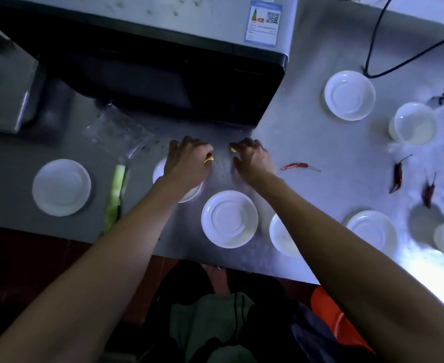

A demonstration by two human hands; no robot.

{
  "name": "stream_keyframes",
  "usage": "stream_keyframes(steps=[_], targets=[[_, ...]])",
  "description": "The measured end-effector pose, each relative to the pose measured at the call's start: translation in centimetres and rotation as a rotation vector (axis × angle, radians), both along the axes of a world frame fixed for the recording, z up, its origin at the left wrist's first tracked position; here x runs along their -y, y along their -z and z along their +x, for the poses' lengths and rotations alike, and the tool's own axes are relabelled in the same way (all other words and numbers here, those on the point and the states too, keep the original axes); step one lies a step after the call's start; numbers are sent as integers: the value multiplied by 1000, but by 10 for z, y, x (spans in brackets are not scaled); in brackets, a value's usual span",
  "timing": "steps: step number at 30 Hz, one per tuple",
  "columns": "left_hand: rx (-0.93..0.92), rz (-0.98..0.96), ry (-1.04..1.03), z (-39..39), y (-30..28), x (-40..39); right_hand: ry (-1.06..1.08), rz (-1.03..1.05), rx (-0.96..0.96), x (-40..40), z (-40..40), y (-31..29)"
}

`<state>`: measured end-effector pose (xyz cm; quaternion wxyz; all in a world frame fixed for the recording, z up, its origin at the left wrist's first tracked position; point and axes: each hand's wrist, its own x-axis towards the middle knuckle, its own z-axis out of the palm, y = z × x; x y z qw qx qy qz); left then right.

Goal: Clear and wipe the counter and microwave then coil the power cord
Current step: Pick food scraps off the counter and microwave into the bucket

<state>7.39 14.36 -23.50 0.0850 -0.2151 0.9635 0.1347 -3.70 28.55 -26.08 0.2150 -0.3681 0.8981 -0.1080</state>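
Right now both hands are down on the counter (307,132) just in front of the microwave (147,74), picking up scraps. The left hand (188,163) has its fingers curled around a yellow scrap (209,159), and the right hand (252,158) pinches another yellow bit (233,150) at its fingertips. Nearest leftover for the right hand is the red chili (295,165), lying just to its right, long axis roughly along the counter's front edge. Two more chilies (412,183) sit well off to the right. The green stalk (116,189) lies to the left, pointing away from the front edge, nearer the left hand. White saucers (229,218) crowd the near edge, so room is tight. The power cord (378,43) trails at the far right, uncoiled.
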Motion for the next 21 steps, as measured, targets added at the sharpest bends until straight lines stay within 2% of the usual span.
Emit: stream_keyframes(steps=[3, 11, 21], targets=[[81, 3, 29, -7, 11, 6, -13, 24, -54, 8, 0, 6], [139, 40, 53, -17, 22, 15, -21, 42, -120, 10, -2, 15], [24, 134, 45, -17, 26, 22, -6, 134, -133, 16, 4, 16]])
